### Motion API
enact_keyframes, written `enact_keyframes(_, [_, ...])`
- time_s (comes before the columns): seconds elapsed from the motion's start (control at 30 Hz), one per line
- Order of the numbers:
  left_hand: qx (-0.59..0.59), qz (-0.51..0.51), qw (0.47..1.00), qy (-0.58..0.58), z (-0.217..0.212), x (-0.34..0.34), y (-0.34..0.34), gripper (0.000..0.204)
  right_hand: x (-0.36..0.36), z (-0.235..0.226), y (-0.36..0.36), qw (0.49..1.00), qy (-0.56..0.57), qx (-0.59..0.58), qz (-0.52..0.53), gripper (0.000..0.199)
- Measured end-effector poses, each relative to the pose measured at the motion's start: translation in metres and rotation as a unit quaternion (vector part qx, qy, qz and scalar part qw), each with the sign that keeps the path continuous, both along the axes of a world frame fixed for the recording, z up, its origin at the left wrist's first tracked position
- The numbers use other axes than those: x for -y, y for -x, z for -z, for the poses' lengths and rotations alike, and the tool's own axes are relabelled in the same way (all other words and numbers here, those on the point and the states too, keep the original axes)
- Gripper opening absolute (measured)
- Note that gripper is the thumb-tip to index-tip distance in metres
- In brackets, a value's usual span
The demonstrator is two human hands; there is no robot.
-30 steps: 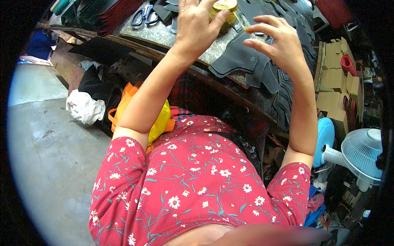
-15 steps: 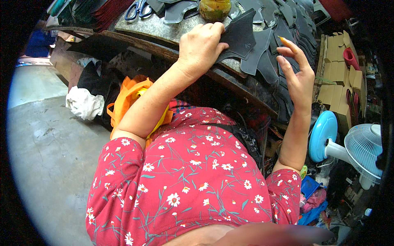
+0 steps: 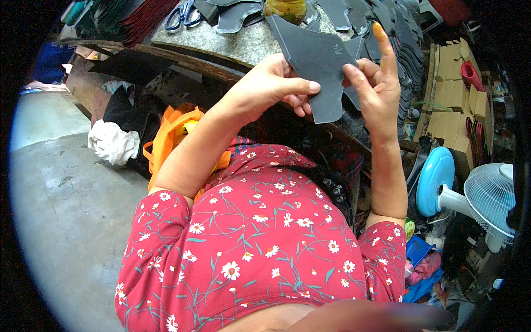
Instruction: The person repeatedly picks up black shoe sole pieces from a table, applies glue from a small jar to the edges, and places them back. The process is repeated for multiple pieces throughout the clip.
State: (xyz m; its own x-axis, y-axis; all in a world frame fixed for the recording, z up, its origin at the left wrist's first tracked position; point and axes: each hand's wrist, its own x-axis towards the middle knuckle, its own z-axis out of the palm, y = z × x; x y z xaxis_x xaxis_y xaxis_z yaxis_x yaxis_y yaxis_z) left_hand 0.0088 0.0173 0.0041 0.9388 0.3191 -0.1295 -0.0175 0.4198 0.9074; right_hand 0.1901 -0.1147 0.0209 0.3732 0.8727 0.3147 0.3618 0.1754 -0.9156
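A dark grey, flat cut piece of sheet material point(image 3: 318, 55) with curved edges is held up between both hands over the bench's near edge. My left hand point(image 3: 276, 86) pinches its left edge, thumb on the face towards me and fingers behind. At the opposite edge, my right hand point(image 3: 376, 83) grips it by the thumb and bent fingers, while the index finger sticks up with yellow-orange stuff on its tip. Beyond the piece stands a jar point(image 3: 286, 9) of yellowish paste. More grey cut pieces point(image 3: 240, 17) lie beside the jar, and others overlap in rows at the right.
Blue-handled scissors point(image 3: 183, 15) rest on the stone slab point(image 3: 221, 44) at the far left. Cardboard boxes point(image 3: 451, 97) and a blue-and-white fan point(image 3: 437, 182) stand to the right. An orange bag point(image 3: 166, 138) and white cloth point(image 3: 113, 143) are below the bench on the left.
The grey piece has come off the bench and been turned, its narrow end now towards me. My right hand has moved left and taken hold of its edge.
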Motion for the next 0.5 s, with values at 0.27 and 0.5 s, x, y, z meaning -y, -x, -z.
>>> enact_keyframes(0.27, [0.012, -0.061, 0.998, 0.015, 0.006, -0.005, 0.002, 0.035, 0.012, 0.001, -0.003, 1.000, 0.012, 0.002, 0.006, 0.039])
enact_keyframes(0.5, [0.038, -0.053, 0.998, 0.012, 0.000, 0.000, 0.003, 0.036, 0.014, 0.002, 0.005, 0.998, 0.046, -0.039, -0.022, 0.036])
